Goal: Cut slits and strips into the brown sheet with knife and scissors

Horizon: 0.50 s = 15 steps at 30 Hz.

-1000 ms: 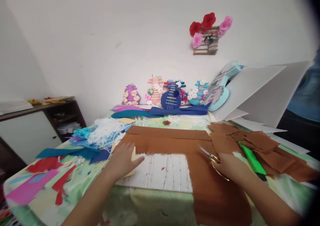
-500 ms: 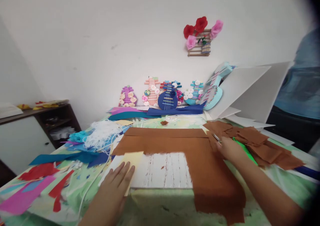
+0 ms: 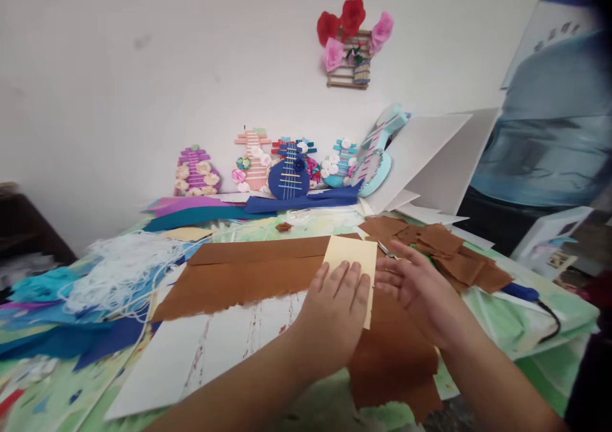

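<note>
My left hand (image 3: pixel 335 311) lies spread on a pale yellow card (image 3: pixel 351 250), which rests over the right part of the brown paper (image 3: pixel 239 276). Just right of the card is my right hand (image 3: pixel 414 285), fingers apart and slightly curled. Beside its fingertips, metal scissors tips (image 3: pixel 386 250) show; the hand hides the rest of the tool, so its hold on it is unclear. Brown paper covers the top and right side of a white board (image 3: pixel 229 336), whose bare part has reddish-brown streaks of glue or similar.
Brown scraps (image 3: pixel 444 247) are heaped at the right, near a blue-handled tool (image 3: pixel 521 292) with a black cord. White string (image 3: pixel 119 273) lies left. Paper instruments (image 3: pixel 289 177) and white boards (image 3: pixel 430 151) stand behind. A water bottle (image 3: pixel 545 126) is far right.
My left hand and the yellow card have moved right, from the white board onto the brown paper. My right hand's fingers have spread. The view has turned right, and the board looks tilted.
</note>
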Motion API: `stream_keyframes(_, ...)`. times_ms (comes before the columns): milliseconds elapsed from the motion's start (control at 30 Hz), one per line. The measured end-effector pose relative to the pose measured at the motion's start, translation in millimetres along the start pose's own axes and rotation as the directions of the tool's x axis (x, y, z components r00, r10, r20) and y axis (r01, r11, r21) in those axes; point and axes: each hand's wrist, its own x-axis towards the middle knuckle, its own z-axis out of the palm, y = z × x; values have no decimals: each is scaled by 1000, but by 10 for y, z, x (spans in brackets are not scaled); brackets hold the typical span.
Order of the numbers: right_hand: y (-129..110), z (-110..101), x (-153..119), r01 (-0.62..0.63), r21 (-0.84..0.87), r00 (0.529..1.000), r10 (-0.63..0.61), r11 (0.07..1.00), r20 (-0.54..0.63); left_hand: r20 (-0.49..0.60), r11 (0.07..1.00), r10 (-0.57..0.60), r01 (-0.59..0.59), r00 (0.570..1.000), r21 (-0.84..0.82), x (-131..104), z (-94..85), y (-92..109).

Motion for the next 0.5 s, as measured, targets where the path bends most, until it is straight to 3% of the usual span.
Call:
stream_keyframes(67, 62, -22, -35, -40, -49, 999, 38, 998, -28, -53, 999, -45, 44, 998, -32, -11, 36, 73)
stream_keyframes(133, 139, -35, -48, -125, -83, 992, 126, 989, 9, -122, 993, -97, 89, 988, -74, -57, 52, 198)
stream_keyframes(200, 209, -87, -8, -133, -126, 990, 139, 983, 35, -225, 989, -128, 107, 966, -106, -146, 76, 349)
stream_keyframes(300, 294, -238, 135, -122, -406, 979, 178, 906, 102, -390, 986, -112, 54, 914, -157, -328, 154, 565)
stream_keyframes(367, 335, -324, 228, -64, -723, 969, 217, 688, 120, -321, 984, -119, 68, 940, -164, -436, 202, 649)
stream_keyframes(433, 351, -352, 271, 63, -946, 974, 189, 318, 128, -193, 981, -127, 94, 973, -169, -499, 201, 645)
stream_keyframes(500, 343, -326, 258, 183, -983, 971, 160, -22, 177, -104, 975, -115, 92, 988, -200, -504, 130, 530)
